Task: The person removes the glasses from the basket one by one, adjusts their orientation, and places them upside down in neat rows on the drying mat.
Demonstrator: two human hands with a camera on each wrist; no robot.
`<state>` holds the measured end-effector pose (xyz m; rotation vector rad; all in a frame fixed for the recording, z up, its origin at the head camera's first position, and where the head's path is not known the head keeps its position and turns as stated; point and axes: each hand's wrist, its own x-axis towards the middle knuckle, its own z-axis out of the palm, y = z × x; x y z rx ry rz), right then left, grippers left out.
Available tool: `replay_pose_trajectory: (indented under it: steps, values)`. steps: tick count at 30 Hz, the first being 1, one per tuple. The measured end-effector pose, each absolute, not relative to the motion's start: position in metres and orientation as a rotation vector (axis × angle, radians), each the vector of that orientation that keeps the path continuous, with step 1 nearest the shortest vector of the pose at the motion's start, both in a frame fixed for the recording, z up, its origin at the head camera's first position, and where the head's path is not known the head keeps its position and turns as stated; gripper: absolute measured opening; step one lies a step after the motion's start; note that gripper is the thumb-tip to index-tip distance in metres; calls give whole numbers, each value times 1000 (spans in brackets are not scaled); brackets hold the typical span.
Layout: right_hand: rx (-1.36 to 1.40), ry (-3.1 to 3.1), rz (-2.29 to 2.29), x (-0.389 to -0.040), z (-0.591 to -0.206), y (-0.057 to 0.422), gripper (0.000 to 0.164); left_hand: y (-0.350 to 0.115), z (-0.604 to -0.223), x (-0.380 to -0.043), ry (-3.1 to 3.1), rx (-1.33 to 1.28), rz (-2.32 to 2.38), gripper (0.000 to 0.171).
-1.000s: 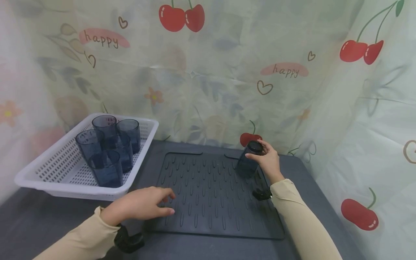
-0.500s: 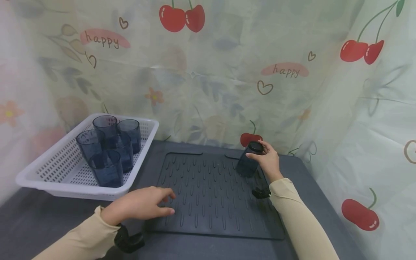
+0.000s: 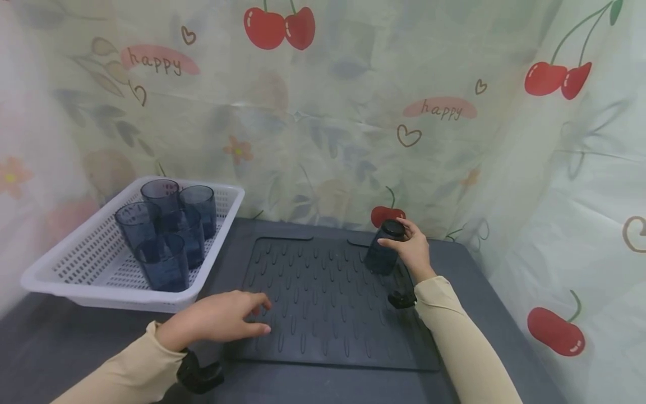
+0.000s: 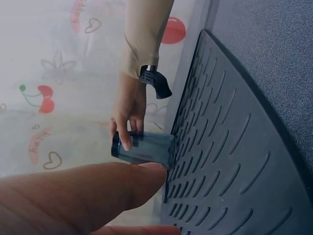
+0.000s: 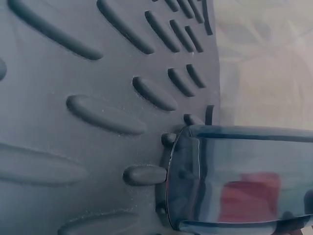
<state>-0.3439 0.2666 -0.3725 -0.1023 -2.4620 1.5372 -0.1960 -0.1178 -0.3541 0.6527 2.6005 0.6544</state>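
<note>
My right hand [image 3: 415, 249] grips a dark blue translucent tumbler [image 3: 382, 255] near its thick base, which faces up. The tumbler is upside down over the far right corner of a black ridged drying mat [image 3: 323, 314]. In the right wrist view the rim of the tumbler [image 5: 234, 181] is right at the ridges of the mat [image 5: 112, 73]. My left hand [image 3: 222, 317] hovers over the mat's left edge with fingers loosely bent and nothing in them. Its thumb [image 4: 122, 183] shows large in the left wrist view.
A white perforated plastic basket [image 3: 75, 294] stands at the left with several upright blue tumblers [image 3: 164, 269] inside. The dark grey table [image 3: 323, 387] surrounds the mat. A curtain [image 3: 313, 140] with printed cherries hangs along the back and sides.
The tumbler comes down very slightly onto the mat's far right corner, still in my right hand. My left hand stays where it was.
</note>
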Motion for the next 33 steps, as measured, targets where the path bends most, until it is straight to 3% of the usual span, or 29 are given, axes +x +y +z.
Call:
replay_pose_trajectory:
  steps: [24, 33]
  values:
    - [1, -2431, 1726, -341, -374, 265, 82, -117, -358, -196, 2600, 665, 664, 42]
    - [-39, -2421, 1800, -326, -353, 255, 78, -118, -355, -196, 2593, 673, 669, 41]
